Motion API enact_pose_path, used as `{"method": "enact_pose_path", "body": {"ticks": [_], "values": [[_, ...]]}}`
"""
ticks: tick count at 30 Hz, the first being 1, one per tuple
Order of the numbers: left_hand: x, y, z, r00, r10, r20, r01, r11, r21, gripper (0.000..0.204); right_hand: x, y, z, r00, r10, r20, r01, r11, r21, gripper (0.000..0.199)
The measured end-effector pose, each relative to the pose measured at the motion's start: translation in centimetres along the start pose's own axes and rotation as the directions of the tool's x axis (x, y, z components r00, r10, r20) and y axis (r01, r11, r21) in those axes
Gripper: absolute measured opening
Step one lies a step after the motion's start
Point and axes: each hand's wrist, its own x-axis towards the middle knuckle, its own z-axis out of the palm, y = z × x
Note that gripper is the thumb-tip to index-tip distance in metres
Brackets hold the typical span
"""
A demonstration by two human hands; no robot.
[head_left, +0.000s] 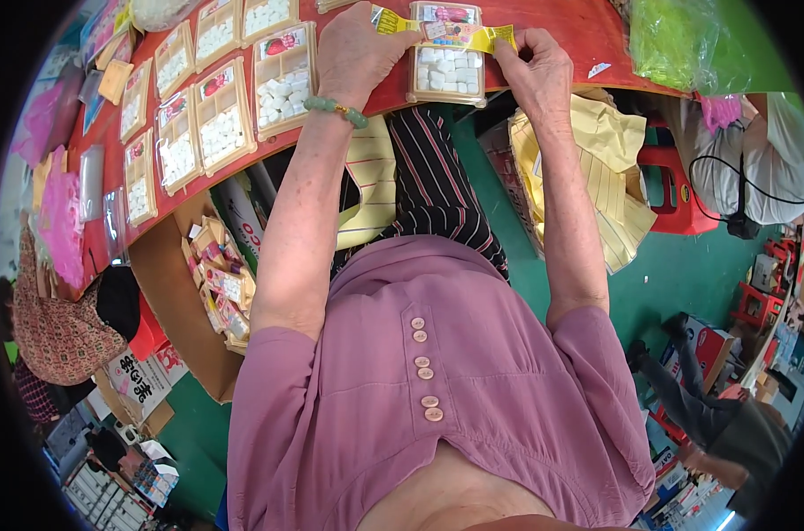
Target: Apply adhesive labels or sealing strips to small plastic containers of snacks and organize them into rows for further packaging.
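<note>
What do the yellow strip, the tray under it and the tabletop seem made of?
Yellow strip: paper or plastic film, bright and printed; it looks thin. Tray: probably moulded plastic, matte beige, given its rounded corners. Tabletop: perhaps painted wood, smooth-looking, judging by its red surface; unsure.

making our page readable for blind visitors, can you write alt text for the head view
A person's left hand and right hand hold a yellow strip across a tray of white pieces on a red table. More trays lie to the left, and a box by the person's left side holds others.
</note>
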Motion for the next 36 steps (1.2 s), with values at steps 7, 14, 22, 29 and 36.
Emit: {"method": "enact_pose_path", "body": {"ticks": [7,14,22,29,36], "values": [[0.0,-0.4,0.7,0.999,0.029,-0.023,-0.028,0.999,0.025,0.043,-0.5,0.0,0.0,0.997,-0.064,-0.049,0.059,0.995,-0.084,0.021],[-0.2,-0.1,0.9,0.999,0.047,0.011,-0.047,0.999,0.0,0.042,-1.9,-0.8,-0.6,0.987,-0.135,-0.089,0.1,0.942,-0.319,0.026],[0.2,0.5,0.9,0.999,0.039,0.002,-0.039,0.999,0.005,0.043,-2.1,-3.0,-1.2,0.931,-0.276,-0.239,0.13,0.862,-0.49,0.046],[1.1,-0.7,1.0,0.977,-0.087,0.196,0.081,0.996,0.034,0.034,-2.7,-7.1,1.3,0.931,-0.192,0.311,0.332,0.799,-0.501,0.043],[-1.0,0.4,0.7,0.984,-0.177,0.012,0.177,0.981,-0.074,0.013,-4.4,-5.2,1.1,0.892,-0.224,0.392,0.418,0.74,-0.528,0.059]]}}
